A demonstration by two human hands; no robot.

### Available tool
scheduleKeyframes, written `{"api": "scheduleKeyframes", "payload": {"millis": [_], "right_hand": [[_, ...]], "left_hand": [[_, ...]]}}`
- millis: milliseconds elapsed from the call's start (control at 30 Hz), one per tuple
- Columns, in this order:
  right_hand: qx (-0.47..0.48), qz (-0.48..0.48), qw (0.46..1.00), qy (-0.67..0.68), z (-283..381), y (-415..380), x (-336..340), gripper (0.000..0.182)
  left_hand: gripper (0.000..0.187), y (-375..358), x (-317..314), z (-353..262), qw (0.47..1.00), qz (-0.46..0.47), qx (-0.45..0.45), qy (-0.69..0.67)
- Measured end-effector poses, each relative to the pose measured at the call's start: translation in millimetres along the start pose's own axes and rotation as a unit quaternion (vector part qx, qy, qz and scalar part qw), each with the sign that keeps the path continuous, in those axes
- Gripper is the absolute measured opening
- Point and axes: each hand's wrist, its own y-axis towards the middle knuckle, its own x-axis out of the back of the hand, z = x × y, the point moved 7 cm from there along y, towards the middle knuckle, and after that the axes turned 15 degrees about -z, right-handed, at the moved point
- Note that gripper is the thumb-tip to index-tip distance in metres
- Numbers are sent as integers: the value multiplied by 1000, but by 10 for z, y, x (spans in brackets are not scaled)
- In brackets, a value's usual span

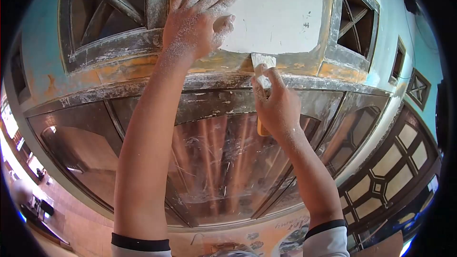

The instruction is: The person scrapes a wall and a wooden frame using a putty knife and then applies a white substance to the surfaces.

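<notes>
My left hand (202,16), dusted with white powder, lies spread against the white wall panel (278,9), close to its left edge. In my right hand (278,102) is a putty knife (264,61) with a white-smeared blade. Its blade tip meets the lower edge of the white panel, where a greyish, patchy strip (297,62) runs along the border. Part of an orange-yellow handle (262,128) shows below my fingers.
Dark wooden frames with crossed bars, one at left (112,7) and one at right (354,19), flank the panel. Below are glazed wooden panes (228,162). A lattice door (385,176) stands at right. Tiled floor (71,204) shows at lower left.
</notes>
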Motion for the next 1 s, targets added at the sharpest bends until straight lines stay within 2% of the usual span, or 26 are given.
{"api": "scheduleKeyframes", "payload": {"millis": [100,200,267,367,500,600,667,767,900,1000], "right_hand": [[27,-19,999,-5,53,-9,5,33],[-25,26,999,8,57,-1,-13,33],[17,-14,1000,2,69,-48,-19,33],[16,-21,1000,16,53,6,-34,33],[15,-5,1000,6,82,-43,-36,34],[19,-29,999,21,94,-30,-34,34],[5,-5,1000,22,109,-54,-45,34],[30,-21,999,26,122,-50,-70,33],[9,-15,999,37,163,-58,-82,34],[31,-17,999,19,199,-62,-105,34]], "left_hand": [[45,12,2,4,1000,-1,5,-8],[44,6,22,-2,1000,-9,1,-15],[44,-14,3,-8,1000,-6,12,-15],[44,-17,-14,8,1000,-7,22,-15],[44,-18,-12,16,1000,-6,23,-17],[45,-24,-17,17,1000,-7,23,-15],[44,-32,-31,14,1000,-4,23,-11],[44,-24,-29,29,1000,-2,22,-3],[45,-33,-39,21,1000,2,25,-3],[44,-26,-33,21,1000,2,22,4]]}}
